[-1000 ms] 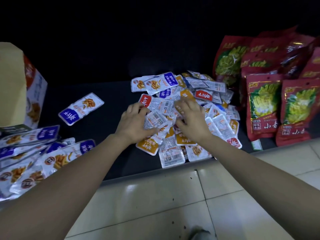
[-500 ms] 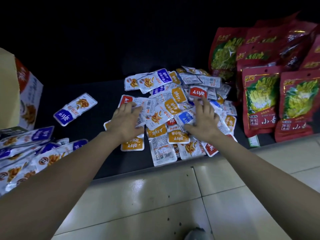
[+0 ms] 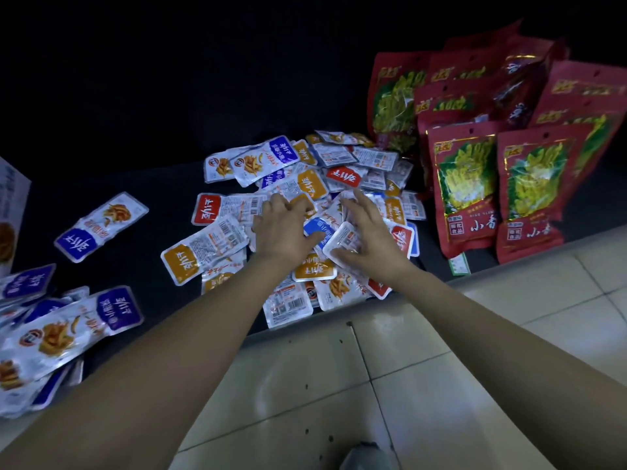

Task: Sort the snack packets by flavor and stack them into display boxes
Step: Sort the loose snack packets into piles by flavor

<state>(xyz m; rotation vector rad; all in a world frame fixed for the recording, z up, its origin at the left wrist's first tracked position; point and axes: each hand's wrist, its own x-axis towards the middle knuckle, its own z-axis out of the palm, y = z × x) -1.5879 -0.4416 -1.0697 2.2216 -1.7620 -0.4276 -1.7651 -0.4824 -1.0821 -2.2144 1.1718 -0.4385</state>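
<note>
A: Head view. Where is the mixed pile lying?
B: The pile of snack packets [image 3: 307, 184] is sitting mid-frame on the dark counter [image 3: 142, 262], orange, red, blue and purple labels jumbled, many lying barcode side up.
A: Hands?
B: Both are reaching in from 6 o'clock. The left hand [image 3: 283, 232] is resting palm down on the pile; grip spread, fingers lying flat, thumb touching a blue-labelled packet [image 3: 314, 224] between the hands. The right hand [image 3: 373, 242] is stretching its fingers straight toward 12 o'clock; a white-backed packet [image 3: 341, 240] is tilting up against its thumb side. Cannot tell whether that grip is pinching it or only touching it.
A: Left side?
B: Purple-labelled packets [image 3: 68, 327] are overlapping in a heap at 8 o'clock of the pile, well apart from it; one lone purple packet [image 3: 101, 225] is lying at 9 o'clock, between. A printed box [image 3: 10, 198] is showing at the frame's 9 o'clock edge, cut off.
A: Other side?
B: Large red bags [image 3: 464, 184] are crowding together at 3 o'clock, just beside the pile. Pale floor tiles [image 3: 441, 368] are running along 6 o'clock, a shoe tip [image 3: 363, 454] poking in.
</note>
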